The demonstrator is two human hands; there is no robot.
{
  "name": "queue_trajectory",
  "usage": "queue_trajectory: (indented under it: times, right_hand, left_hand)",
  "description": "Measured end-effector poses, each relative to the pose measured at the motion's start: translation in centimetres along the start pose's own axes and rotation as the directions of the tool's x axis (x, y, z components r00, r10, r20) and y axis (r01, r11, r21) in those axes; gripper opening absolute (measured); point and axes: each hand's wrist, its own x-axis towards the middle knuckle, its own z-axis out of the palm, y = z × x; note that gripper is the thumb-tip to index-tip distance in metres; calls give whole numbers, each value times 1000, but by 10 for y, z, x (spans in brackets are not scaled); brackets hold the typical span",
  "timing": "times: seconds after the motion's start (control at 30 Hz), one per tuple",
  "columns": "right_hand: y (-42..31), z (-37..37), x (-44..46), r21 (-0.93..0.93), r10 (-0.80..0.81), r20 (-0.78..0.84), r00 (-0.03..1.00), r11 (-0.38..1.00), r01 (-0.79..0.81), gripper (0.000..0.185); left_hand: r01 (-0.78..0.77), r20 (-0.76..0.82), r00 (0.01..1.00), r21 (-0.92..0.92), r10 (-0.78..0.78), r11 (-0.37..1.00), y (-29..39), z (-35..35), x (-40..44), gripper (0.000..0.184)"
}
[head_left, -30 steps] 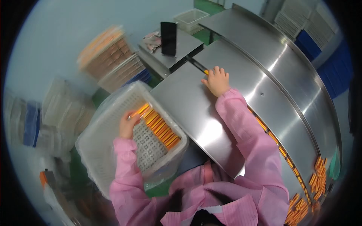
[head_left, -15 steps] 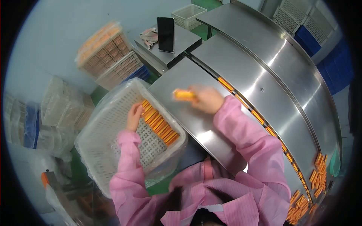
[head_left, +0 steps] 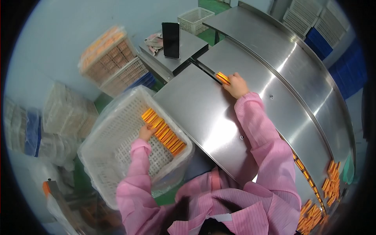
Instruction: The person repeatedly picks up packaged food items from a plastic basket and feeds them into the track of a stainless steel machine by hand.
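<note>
A white plastic crate [head_left: 113,156], lined with clear film, stands at my left. Inside it, a row of orange-and-yellow wrapped sticks [head_left: 166,135] lies side by side along the right wall. My left hand [head_left: 146,132] reaches into the crate with bent fingers pressed against the row's left edge; its fingertips are partly hidden. Over the steel table's narrow channel, my right hand [head_left: 237,85] grips a small bunch of the wrapped sticks [head_left: 222,78] that juts out beyond its fingers. Further down the channel, more sticks [head_left: 303,170] lie end to end; my right sleeve covers part of it.
A dark-screened phone [head_left: 171,40] stands upright on a small steel table beside a cloth [head_left: 154,42]. Loose stick piles [head_left: 332,182] lie at the lower right. Stacked crates [head_left: 107,58] stand against the wall, and a white basket [head_left: 195,19] sits on the floor behind.
My right hand has gone from above the near steel plate up and right to the channel, with sticks in its grasp in both frames. My left hand has slid down along the row, whose upper end now shows.
</note>
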Motion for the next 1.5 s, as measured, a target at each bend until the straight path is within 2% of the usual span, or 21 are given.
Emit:
queue_trajectory:
  times: [0.13, 0.27, 0.53, 0.6, 0.63, 0.83, 0.9, 0.93, 0.97, 1.0, 1.03, 1.1, 1.17, 1.2, 1.23, 1.27, 1.3, 1.33, 1.4, 1.43, 1.5]
  right_hand:
    - [-5, 12, 12, -22, -37, -52, 998, 999, 36, 26]
    - [-10, 15, 19, -13, -14, -49, 999, 1000, 14, 25]
    - [-19, 37, 50, -8, -45, -136, 990, 999, 44, 28]
    - [-21, 41, 56, -6, -46, -121, 992, 999, 46, 32]
    - [-23, 43, 60, -6, -50, -124, 991, 999, 50, 32]
    - [-45, 40, 66, -133, 32, -59, 998, 990, -39, 39]
    - [-56, 36, 53, -224, -22, -131, 991, 975, -8, 41]
    - [-63, 33, 44, -189, -109, -159, 981, 979, 78, 44]
    - [-74, 31, 33, -155, -194, -192, 962, 974, 165, 47]
    - [-88, 31, 18, 1, -334, -184, 924, 940, 340, 44]
    - [-104, 31, -1, 156, -461, -196, 866, 857, 491, 41]
    - [-148, 5, -48, 149, -681, -214, 700, 685, 713, 45]
    - [-172, -4, -72, 88, -775, -185, 604, 599, 796, 45]
    - [-171, 3, -76, 101, -775, -181, 605, 597, 796, 45]
    - [-172, 16, -78, 135, -753, -47, 656, 646, 751, 42]
    - [-175, 27, -82, 165, -722, 93, 685, 690, 705, 39]
    - [-174, 30, -84, 192, -733, 100, 673, 678, 710, 39]
    - [-166, 26, -81, 214, -713, 60, 699, 693, 688, 36]
    - [-145, 14, -74, 341, -641, -12, 767, 719, 606, 32]
    - [-133, 4, -68, 437, -587, -45, 808, 716, 544, 31]
    - [-110, -13, -56, 534, -402, -57, 914, 761, 368, 31]
  left_hand:
    - [21, 12, 1000, 5, -21, 1000, 6, 0, -1, 41]
    - [36, 60, 998, -123, -28, 992, -5, -1, 6, 42]
    - [110, 102, 990, -151, -95, 982, 36, -5, -9, 49]
    - [206, 177, 973, -385, -148, 900, 37, -9, -12, 51]
    - [203, 173, 974, -387, -145, 900, 39, -11, -12, 51]
    - [261, 145, 965, -394, -221, 881, 37, -47, -15, 38]
    - [156, -6, 987, -252, -163, 955, 43, -69, -23, 34]
    - [157, -2, 987, -252, -163, 955, 58, -75, -36, 34]
    - [58, -36, 997, -285, -71, 957, 81, -84, -53, 34]
    - [-43, -68, 997, -311, 23, 949, 102, -90, -67, 34]
    - [-40, -55, 998, -306, 25, 951, 116, -89, -76, 34]
    - [-302, 15, 949, -230, 314, 925, 143, -77, -94, 36]
    - [-285, 115, 936, -312, 334, 906, 175, -57, -116, 39]
    - [-262, 194, 914, -387, 356, 884, 184, -49, -123, 42]
    - [-248, 187, 923, -381, 337, 890, 184, -43, -124, 42]
    - [-357, 190, 871, -386, 452, 850, 181, -39, -122, 44]
    - [-459, 192, 807, -389, 558, 798, 175, -38, -118, 46]
    - [-444, 182, 823, -385, 538, 809, 171, -43, -110, 46]
    - [-129, 124, 942, -724, 311, 678, 153, -54, -89, 36]
    - [-131, 116, 945, -724, 306, 677, 124, -58, -70, 36]
    - [-49, -48, 998, -256, 38, 965, 52, -52, -17, 33]
